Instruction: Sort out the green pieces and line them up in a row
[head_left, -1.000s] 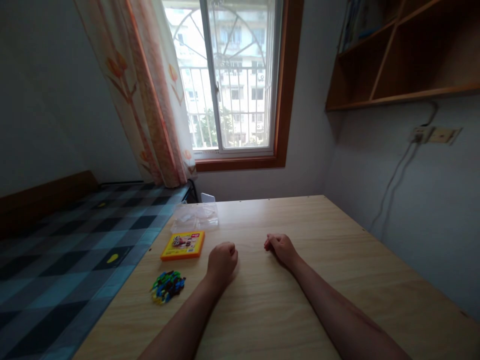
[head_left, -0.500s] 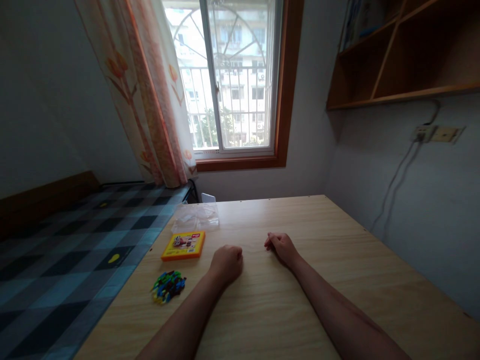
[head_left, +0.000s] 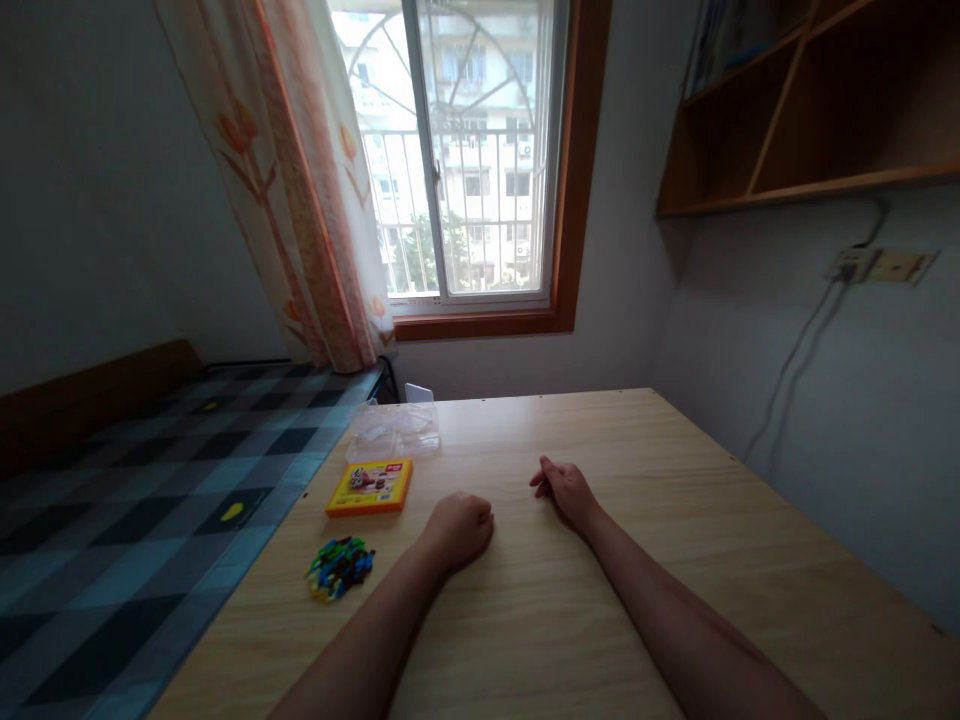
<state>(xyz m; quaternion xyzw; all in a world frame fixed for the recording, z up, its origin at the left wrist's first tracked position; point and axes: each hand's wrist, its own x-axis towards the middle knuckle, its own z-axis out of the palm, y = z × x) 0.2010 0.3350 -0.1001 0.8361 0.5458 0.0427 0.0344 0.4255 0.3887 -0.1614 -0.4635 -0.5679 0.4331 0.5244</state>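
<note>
One pale wood-grained table (head_left: pixel 705 520) spreads beneath the fisted left hand (head_left: pixel 459 530) and half-curled right hand (head_left: pixel 564 492); whether either grips anything, I cannot tell. A brown-framed window (head_left: pixel 487 190) stands beyond. Left of the left hand lie a multicoloured heap of small pieces (head_left: pixel 341 568), a flat yellow-orange box (head_left: pixel 370 487) and, farther, a clear plastic tray (head_left: pixel 394 430). Tabletop stretches right of the right hand.

Left hand (head_left: pixel 459 530) fisted, right hand (head_left: pixel 564 492) half-curled, hands apart, forearms (head_left: pixel 660 610) angled inward
</note>
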